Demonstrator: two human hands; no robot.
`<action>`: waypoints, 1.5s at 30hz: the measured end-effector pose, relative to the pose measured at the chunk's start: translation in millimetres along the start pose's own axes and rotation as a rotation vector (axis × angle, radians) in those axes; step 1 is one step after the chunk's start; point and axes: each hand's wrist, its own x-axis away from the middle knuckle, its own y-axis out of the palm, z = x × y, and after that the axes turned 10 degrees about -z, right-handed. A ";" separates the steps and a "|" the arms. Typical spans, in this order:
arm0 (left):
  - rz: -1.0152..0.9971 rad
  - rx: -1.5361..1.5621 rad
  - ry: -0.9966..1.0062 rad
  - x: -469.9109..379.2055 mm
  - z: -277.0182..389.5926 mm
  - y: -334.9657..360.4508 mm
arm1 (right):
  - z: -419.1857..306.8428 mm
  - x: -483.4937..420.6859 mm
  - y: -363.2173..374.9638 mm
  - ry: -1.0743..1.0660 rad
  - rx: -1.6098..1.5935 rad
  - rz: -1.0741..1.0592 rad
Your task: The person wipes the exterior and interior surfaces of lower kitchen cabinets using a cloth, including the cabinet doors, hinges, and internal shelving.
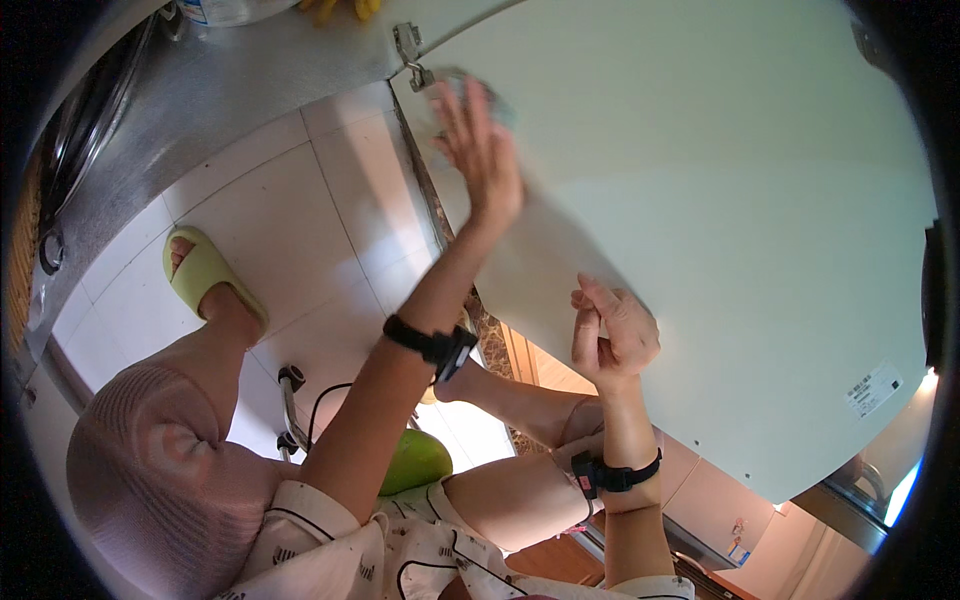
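Note:
A pale cabinet door panel [712, 195] fills the right of the view. My left hand [480, 154] lies near its upper left corner with fingers spread and blurred. Under those fingers a greyish-green cloth-like thing [499, 109] partly shows, pressed towards the panel. Just beside the fingertips is a metal hinge [420, 75]. My right hand [615, 330] is in front of the panel's lower left edge, fingers loosely curled, and nothing is visible in it. Black straps with small devices circle both wrists.
A metal surface [225, 67] runs along the upper left, with a container [232, 9] and a yellow thing [341, 9] on it. Below lies a white tiled floor [277, 202]. My knees are either side of a green rounded object [416, 461]; a metal chair leg [289, 409] stands near.

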 end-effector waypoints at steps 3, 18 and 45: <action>0.081 0.155 -0.205 0.1 -61.0 -0.6 | -2.4 0.5 -3.7 0.009 -0.012 0.043; -0.090 0.408 -0.665 156.5 -50.3 26.1 | -1.3 0.7 9.5 -0.081 0.060 -0.098; -0.369 -0.313 1.119 109.6 205.4 37.6 | -30.7 50.5 -99.0 -0.162 0.088 0.482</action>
